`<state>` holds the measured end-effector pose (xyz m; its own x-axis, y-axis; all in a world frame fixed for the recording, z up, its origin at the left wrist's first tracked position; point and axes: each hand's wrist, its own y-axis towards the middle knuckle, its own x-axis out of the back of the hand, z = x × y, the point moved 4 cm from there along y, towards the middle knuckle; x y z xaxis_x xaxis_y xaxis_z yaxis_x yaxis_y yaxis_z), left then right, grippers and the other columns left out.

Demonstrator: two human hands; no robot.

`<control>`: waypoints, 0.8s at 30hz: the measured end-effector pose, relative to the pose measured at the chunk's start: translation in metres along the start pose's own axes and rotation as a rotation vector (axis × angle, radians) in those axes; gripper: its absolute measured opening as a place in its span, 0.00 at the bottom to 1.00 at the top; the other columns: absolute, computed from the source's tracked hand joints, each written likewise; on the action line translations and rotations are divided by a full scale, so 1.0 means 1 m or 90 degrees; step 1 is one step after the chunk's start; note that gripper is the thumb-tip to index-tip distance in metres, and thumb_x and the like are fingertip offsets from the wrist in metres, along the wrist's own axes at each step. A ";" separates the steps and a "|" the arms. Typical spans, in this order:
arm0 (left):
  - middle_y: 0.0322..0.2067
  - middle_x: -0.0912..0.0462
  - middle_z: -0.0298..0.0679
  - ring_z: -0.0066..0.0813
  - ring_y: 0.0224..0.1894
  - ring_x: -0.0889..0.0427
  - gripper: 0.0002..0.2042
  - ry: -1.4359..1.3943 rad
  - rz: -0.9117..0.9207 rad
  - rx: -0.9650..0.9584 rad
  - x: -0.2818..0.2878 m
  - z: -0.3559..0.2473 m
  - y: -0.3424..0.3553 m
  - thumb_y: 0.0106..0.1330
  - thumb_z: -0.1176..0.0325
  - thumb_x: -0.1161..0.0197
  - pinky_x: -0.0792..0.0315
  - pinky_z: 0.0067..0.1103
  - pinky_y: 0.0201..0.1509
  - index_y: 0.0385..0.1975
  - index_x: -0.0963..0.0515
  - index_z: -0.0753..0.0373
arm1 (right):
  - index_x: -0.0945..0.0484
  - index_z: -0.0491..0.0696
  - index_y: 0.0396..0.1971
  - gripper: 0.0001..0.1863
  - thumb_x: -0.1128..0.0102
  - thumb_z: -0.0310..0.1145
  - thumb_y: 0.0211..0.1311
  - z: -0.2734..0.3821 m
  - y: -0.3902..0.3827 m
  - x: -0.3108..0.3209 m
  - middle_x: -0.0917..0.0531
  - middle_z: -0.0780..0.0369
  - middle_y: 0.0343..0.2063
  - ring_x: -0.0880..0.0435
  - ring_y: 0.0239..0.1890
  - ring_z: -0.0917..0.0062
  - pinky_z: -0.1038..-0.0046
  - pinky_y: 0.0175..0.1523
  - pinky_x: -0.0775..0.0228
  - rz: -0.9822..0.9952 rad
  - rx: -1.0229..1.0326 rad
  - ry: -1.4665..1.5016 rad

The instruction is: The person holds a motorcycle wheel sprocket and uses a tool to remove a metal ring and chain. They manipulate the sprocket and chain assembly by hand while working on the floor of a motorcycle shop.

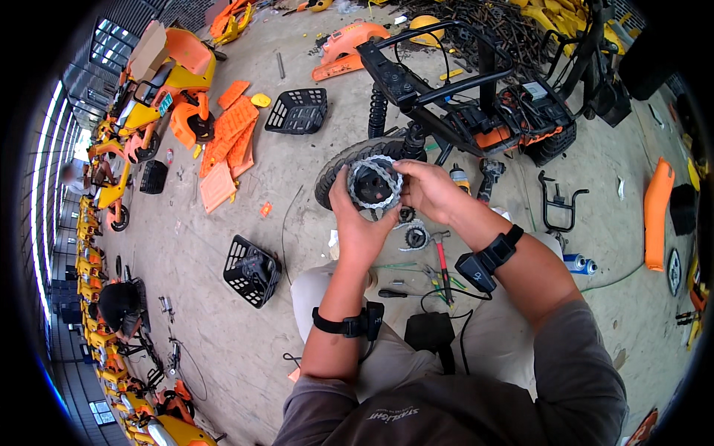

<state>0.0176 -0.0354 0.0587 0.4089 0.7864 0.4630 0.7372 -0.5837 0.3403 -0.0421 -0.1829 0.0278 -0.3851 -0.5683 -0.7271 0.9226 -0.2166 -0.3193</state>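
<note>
Both my hands are closed around a silver chain (pixel 372 160) looped into a ring, in front of the tyre (pixel 331 175) of a stripped vehicle frame (pixel 446 97). My left hand (pixel 357 227) grips its left and lower side, thumb at the bottom. On the right side, my right hand (pixel 428 189) pinches it with thumb on top; some fingertips are hidden. A dark round part shows inside the ring; whether the chain touches it I cannot tell. Just below lie a small dark gear (pixel 406 214) and a sprocket with chain (pixel 414 238).
Between my knees are a red-handled hammer (pixel 442 260), pliers and a screwdriver (pixel 393 293). An impact driver (pixel 491 175) stands beyond my right forearm, spray cans (pixel 576 264) beside my right knee. Black baskets (pixel 253 271) and orange panels (pixel 230 134) lie leftward; another person (pixel 123 305) crouches far left.
</note>
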 end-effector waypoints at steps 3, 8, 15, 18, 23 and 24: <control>0.65 0.39 0.51 0.42 0.65 0.31 0.51 -0.075 0.004 0.068 -0.001 -0.002 0.003 0.48 0.81 0.24 0.25 0.33 0.63 0.72 0.50 0.65 | 0.24 0.44 0.44 0.11 0.46 0.36 0.72 0.003 0.002 0.001 0.19 0.60 0.41 0.19 0.44 0.69 0.63 0.52 0.26 -0.005 0.015 0.009; 0.64 0.39 0.50 0.42 0.63 0.29 0.47 -0.100 -0.014 0.102 -0.001 0.005 0.010 0.49 0.83 0.27 0.22 0.32 0.59 0.71 0.46 0.65 | 0.25 0.45 0.47 0.11 0.47 0.35 0.73 0.006 0.012 0.006 0.19 0.60 0.45 0.19 0.48 0.69 0.62 0.54 0.26 0.027 0.024 0.001; 0.63 0.39 0.48 0.41 0.57 0.23 0.40 -0.149 -0.033 0.141 -0.006 0.029 0.025 0.52 0.86 0.32 0.21 0.29 0.56 0.68 0.42 0.67 | 0.26 0.44 0.47 0.11 0.49 0.35 0.75 0.011 0.025 0.002 0.20 0.58 0.44 0.18 0.48 0.67 0.61 0.55 0.25 0.011 0.035 -0.007; 0.63 0.38 0.49 0.40 0.57 0.22 0.40 -0.174 -0.038 0.179 -0.007 0.032 0.032 0.54 0.85 0.33 0.21 0.28 0.56 0.69 0.42 0.68 | 0.26 0.43 0.46 0.11 0.50 0.35 0.75 0.017 0.029 0.002 0.19 0.58 0.42 0.18 0.45 0.67 0.61 0.52 0.24 -0.009 0.040 -0.006; 0.61 0.31 0.51 0.33 0.54 0.21 0.39 -0.148 -0.039 0.152 -0.009 0.023 0.041 0.56 0.86 0.36 0.20 0.25 0.52 0.70 0.44 0.66 | 0.25 0.43 0.46 0.12 0.50 0.36 0.75 0.024 0.031 0.003 0.19 0.57 0.40 0.17 0.42 0.67 0.61 0.49 0.23 -0.038 0.033 -0.006; 0.61 0.31 0.52 0.32 0.53 0.21 0.39 -0.141 -0.045 0.143 -0.008 0.022 0.042 0.56 0.86 0.36 0.20 0.25 0.51 0.70 0.44 0.66 | 0.24 0.43 0.45 0.12 0.50 0.37 0.75 0.023 0.033 0.004 0.18 0.58 0.39 0.17 0.42 0.67 0.61 0.49 0.23 -0.057 0.031 -0.004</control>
<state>0.0574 -0.0621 0.0509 0.4416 0.8627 0.2464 0.8583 -0.4862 0.1641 -0.0125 -0.2104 0.0282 -0.4662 -0.5501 -0.6929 0.8845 -0.3054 -0.3526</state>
